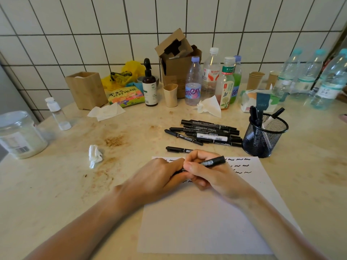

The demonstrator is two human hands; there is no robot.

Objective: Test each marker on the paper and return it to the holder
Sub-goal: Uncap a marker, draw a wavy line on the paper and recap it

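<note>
Both hands meet over the top of a white paper (pixel 206 222) that carries rows of black squiggles. My right hand (pixel 210 175) grips a black marker (pixel 214 162) whose far end points up and right. My left hand (pixel 161 175) curls round the marker's near end; whether it holds the cap is hidden. One loose marker (pixel 176 149) lies just beyond the hands. A pile of several black markers (pixel 206 133) lies behind it. The black mesh holder (pixel 264 136) stands to the right with a few markers in it.
A crumpled tissue (pixel 95 155) lies left of the paper. A jar (pixel 18 134) and small bottle (pixel 57 114) stand at far left. Bottles (pixel 193 83), cups (pixel 170 94), a cardboard box (pixel 178 59), a wooden box (pixel 86 89) and a tissue pack (pixel 261 100) line the tiled wall.
</note>
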